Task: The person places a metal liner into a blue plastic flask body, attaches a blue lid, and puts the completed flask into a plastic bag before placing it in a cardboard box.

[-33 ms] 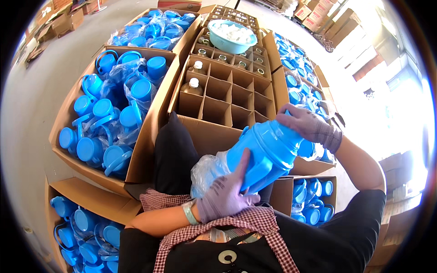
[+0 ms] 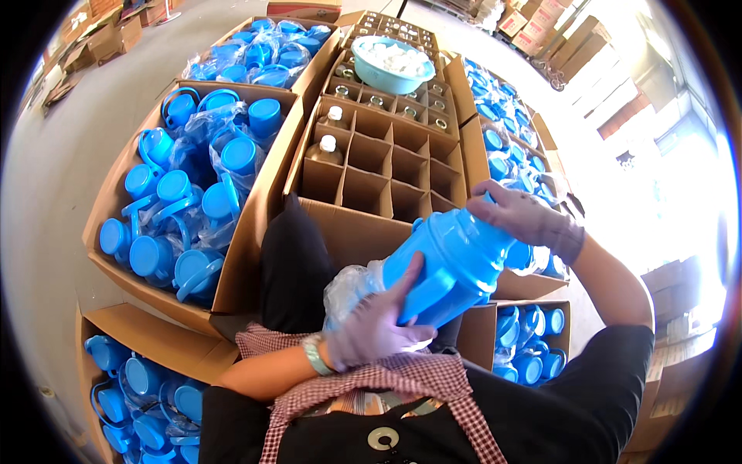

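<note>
A blue plastic thermos flask lies tilted across my lap, its upper end toward the right. My left hand, in a thin purple-grey glove, grips its side near the handle, thumb laid along the body. Over the flask's lower end is crumpled clear plastic wrap. My right hand, gloved the same way, is closed over the flask's upper end; its fingertips are partly hidden there. Just beyond the flask stands a divided carton with two white-capped bottles in its left cells.
Cartons of blue flasks stand at the left, lower left, right and lower right. A light blue basin of small white pieces rests on a farther carton of bottles. Stacked boxes are at the far right.
My right hand has turned slightly on the flask's upper end, its fingers more curled. My left hand and the flask have shifted a little to the left.
</note>
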Tool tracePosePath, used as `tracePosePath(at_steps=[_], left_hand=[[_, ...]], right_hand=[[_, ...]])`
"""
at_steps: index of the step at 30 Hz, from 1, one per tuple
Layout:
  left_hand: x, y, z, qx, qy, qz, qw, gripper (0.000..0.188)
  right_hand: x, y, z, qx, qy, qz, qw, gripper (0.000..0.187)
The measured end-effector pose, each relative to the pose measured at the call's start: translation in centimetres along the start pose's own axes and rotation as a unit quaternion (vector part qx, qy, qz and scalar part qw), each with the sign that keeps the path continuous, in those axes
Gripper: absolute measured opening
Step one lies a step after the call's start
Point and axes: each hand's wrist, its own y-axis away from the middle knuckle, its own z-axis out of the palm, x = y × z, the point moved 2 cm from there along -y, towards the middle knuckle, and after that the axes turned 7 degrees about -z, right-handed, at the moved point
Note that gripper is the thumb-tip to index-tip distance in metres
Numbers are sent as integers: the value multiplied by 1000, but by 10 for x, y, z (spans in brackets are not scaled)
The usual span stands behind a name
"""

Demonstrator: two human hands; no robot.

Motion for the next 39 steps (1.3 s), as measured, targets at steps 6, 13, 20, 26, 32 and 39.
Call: tracePosePath(at_steps=[6,13,20,26,32,39], left_hand=[[-60,-42,-93,-288,345,10,893,77],[-21,-2,-20,-69,149,53,985,106],[-33,-29,-59,-169,372,-62,911,91],[-27,-12,-25,-77,230,-3,970,93],[-49,-29,-65,-144,391,-73,906,69],[-27,-14,-47,-113,307,-12,945,98]], right_hand=[[-107,30,-18,105,126,-507,846,59],[-66,24,-13,38,67,104,992,86],[-76,26,0,198,-29,-363,910,29],[-37,18,1,207,4,-213,955,45],[-65,24,7,226,-35,-452,862,60],[-73,39,-11,248,114,-336,902,91]])
